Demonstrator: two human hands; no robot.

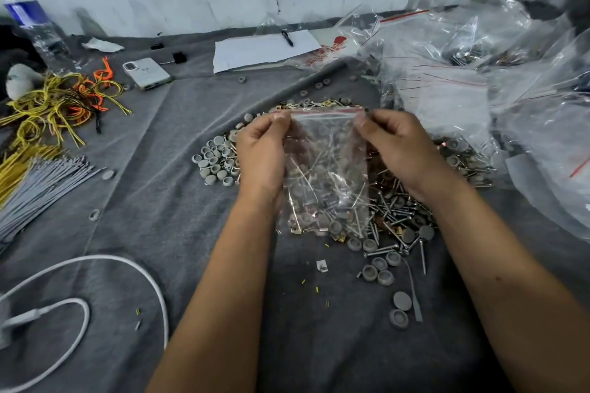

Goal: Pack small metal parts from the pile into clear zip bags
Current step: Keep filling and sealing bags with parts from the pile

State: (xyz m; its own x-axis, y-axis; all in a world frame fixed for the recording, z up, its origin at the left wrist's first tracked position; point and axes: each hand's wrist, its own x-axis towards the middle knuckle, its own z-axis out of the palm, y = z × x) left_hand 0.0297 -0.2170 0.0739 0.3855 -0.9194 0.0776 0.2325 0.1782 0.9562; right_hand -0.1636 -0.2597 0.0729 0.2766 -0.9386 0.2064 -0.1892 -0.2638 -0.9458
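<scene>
- The zip bag hangs upright over the pile of metal parts, held up at its red-lined top edge, its lower end resting at the near edge of the pile.
- The left hand pinches the bag's top left corner between thumb and fingers; the right hand pinches the top right corner in the same way.
- The bag already holds screws, clips and grey caps in its lower part. The step in hand appears to be closing the zip strip; whether the strip is already sealed cannot be told.
- To seal well: keep the top edge taut between both hands, align the two tracks, then press along the strip from one corner to the other. Keep the contents settled low so no screw tip lies in the seal line.
- Sharp screw points may pierce the thin film; avoid squeezing the bag body.
- Loose grey caps lie just left of the pile, and more lie near the person at lower right.
- A heap of empty clear bags lies at the right, partly overlapping the pile; it crowds the right hand's side.
- Away from the work: yellow and orange ties, grey ties, a phone, a paper sheet with a pen, a water bottle and a white cable. None obstructs the seal.
</scene>
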